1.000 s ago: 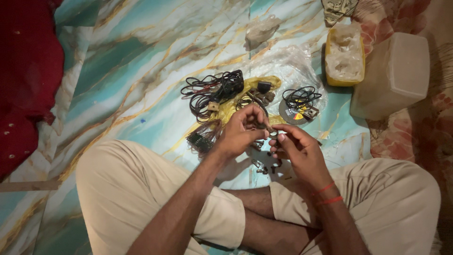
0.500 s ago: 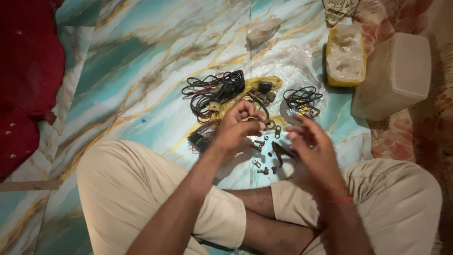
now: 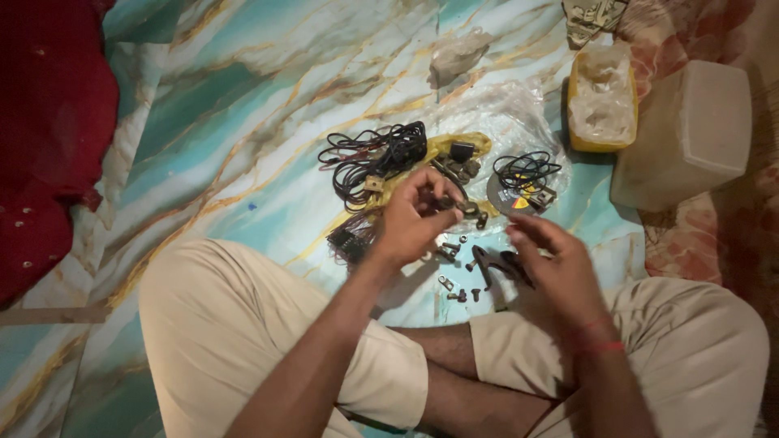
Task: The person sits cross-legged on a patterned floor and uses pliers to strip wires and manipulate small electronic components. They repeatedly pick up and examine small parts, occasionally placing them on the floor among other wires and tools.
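On a teal marbled floor [image 3: 243, 122] veined with gold, a person sits cross-legged in beige trousers, both hands raised over a scatter of small hardware. The left hand [image 3: 410, 219] has its fingers curled together, pinching a small dark metal piece [image 3: 462, 204] at the fingertips; what kind of part it is cannot be made out, since the fingers cover most of it. The right hand [image 3: 556, 264] hangs just beside it with fingers loosely spread and holding nothing, a red thread tied round its wrist. Below and between the hands lie dark screws [image 3: 458, 294] and a forked black bracket [image 3: 487, 264], whose far end is hidden under the right palm.

Beyond the left hand sits a tangle of black wires [image 3: 373, 158], next to a yellow cloth [image 3: 454, 150] carrying more dark bits too small to identify. A smaller wire coil [image 3: 526, 169] rests on a crumpled clear plastic bag [image 3: 503, 113], near a grey disc with a coloured label. A dark ribbed component [image 3: 350, 239] peeks out beside the left wrist, half covered by it.

Farther right stand a yellow tub [image 3: 578, 134] with a cloudy plastic lining and a pale rectangular container [image 3: 690, 134]. A red cloth [image 3: 49, 130] is cut off at the left edge, and an object at the top edge is cropped beyond recognition.
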